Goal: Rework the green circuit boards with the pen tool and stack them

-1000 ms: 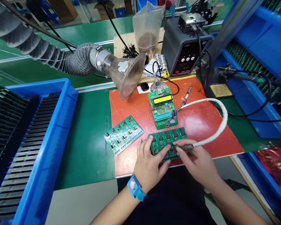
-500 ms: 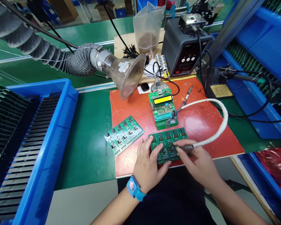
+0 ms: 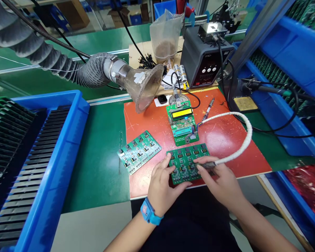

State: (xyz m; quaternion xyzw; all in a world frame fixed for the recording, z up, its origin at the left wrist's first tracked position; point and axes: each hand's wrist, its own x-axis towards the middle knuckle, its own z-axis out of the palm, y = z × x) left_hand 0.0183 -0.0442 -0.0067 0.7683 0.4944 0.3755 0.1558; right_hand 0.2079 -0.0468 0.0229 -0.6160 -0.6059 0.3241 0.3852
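A green circuit board panel [image 3: 187,163] lies on the red mat [image 3: 225,136] near the bench's front edge. My left hand [image 3: 161,187] grips its left edge, fingers curled on top and thumb underneath. My right hand [image 3: 222,185] is closed on a probe [image 3: 208,165] whose tip rests on the panel's right half. A white spiral-wrapped cable [image 3: 243,140] runs from the probe to a small programmer board with a lit yellow display [image 3: 182,120]. A second green panel [image 3: 139,151] lies at the mat's left edge, apart from both hands.
A fume extractor hose with a cone nozzle [image 3: 144,84] hangs over the mat's back left. A grey soldering station [image 3: 204,59] and a plastic bag [image 3: 166,35] stand behind. A blue bin with black slotted trays [image 3: 28,157] fills the left; blue racks [image 3: 286,70] stand right.
My left hand has slid leftward off the panel's middle and now grips its left edge. The right hand with the probe has barely moved.
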